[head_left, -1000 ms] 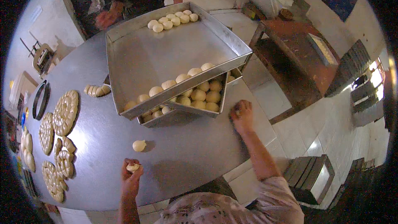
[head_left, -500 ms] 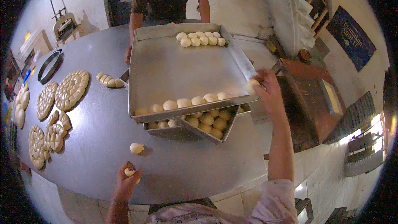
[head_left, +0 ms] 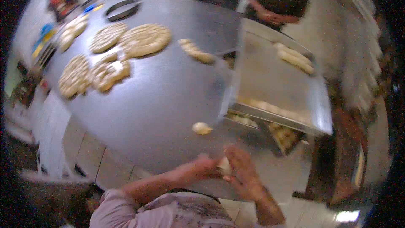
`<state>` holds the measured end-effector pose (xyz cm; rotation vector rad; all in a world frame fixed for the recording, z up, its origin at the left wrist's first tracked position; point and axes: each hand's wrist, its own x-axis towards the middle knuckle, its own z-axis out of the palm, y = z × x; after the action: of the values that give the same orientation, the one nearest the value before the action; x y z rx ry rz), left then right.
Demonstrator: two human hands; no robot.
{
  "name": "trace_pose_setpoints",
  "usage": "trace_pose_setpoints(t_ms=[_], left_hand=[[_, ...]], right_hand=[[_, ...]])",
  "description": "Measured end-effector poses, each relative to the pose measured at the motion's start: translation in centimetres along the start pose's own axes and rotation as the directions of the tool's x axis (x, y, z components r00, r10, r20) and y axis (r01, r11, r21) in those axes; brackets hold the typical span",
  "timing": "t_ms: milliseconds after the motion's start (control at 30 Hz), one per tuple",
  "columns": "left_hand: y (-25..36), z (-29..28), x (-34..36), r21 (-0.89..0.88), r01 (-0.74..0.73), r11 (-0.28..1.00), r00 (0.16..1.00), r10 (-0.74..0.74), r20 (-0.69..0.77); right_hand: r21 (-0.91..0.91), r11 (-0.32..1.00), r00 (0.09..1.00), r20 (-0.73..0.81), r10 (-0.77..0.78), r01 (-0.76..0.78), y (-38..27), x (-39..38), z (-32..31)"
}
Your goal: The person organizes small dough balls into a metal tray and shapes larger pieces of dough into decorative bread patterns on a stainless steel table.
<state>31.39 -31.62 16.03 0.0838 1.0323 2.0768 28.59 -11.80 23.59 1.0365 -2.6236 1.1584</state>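
Note:
My left hand (head_left: 205,166) and my right hand (head_left: 244,174) meet close to the table's near edge. A small pale piece of dough (head_left: 224,166) is held between them, partly covered by the fingers; motion blurs both hands. Just beyond them a single dough ball (head_left: 202,128) lies on the metal table (head_left: 156,114). To the right stands a large metal tray (head_left: 274,88) with a row of dough balls (head_left: 274,109) along its near side and a cluster of dough balls (head_left: 295,58) at its far side. It rests on other trays of dough balls (head_left: 284,137).
Flat round slabs of dough balls (head_left: 145,41) lie on the table's left part, near a black ring (head_left: 122,9). A short dough strip (head_left: 195,51) lies left of the tray. Another person (head_left: 278,0) stands beyond the tray. A brown wooden piece of furniture (head_left: 337,156) is at right.
The view has swung left, so the table and trays appear shifted right. My right hand has left the tray's near right corner and joined my left hand at the dough.

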Motion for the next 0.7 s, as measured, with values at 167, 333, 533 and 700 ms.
trace_pose_setpoints(t_ms=[167, 333, 533, 700], left_hand=[[6.7, -8.7, -6.0, 0.632, -0.027, 0.775, 0.925, 0.259, -0.277], [10.7, -25.5, -15.6, 0.743, 0.376, 0.553, -0.081, 0.819, -0.568], [15.8, -34.4, -15.8, 0.253, 0.710, 0.657, -0.437, 0.693, -0.573], [17.6, -39.5, -13.6, 0.397, 0.777, 0.489, -0.349, 0.859, -0.375]], right_hand=[[0.262, 0.745, 0.718, -0.206, 0.665, -0.614, 1.7, -10.3, 7.6], [-0.774, 0.367, 0.839, -0.371, 0.398, -0.516, 7.2, -14.6, 5.4], [-0.447, 0.574, 0.724, -0.490, 0.485, -0.686, 7.7, -10.5, 8.1], [-0.429, 0.323, 0.534, -0.606, 0.590, -0.843, 10.4, -13.7, 3.1]])
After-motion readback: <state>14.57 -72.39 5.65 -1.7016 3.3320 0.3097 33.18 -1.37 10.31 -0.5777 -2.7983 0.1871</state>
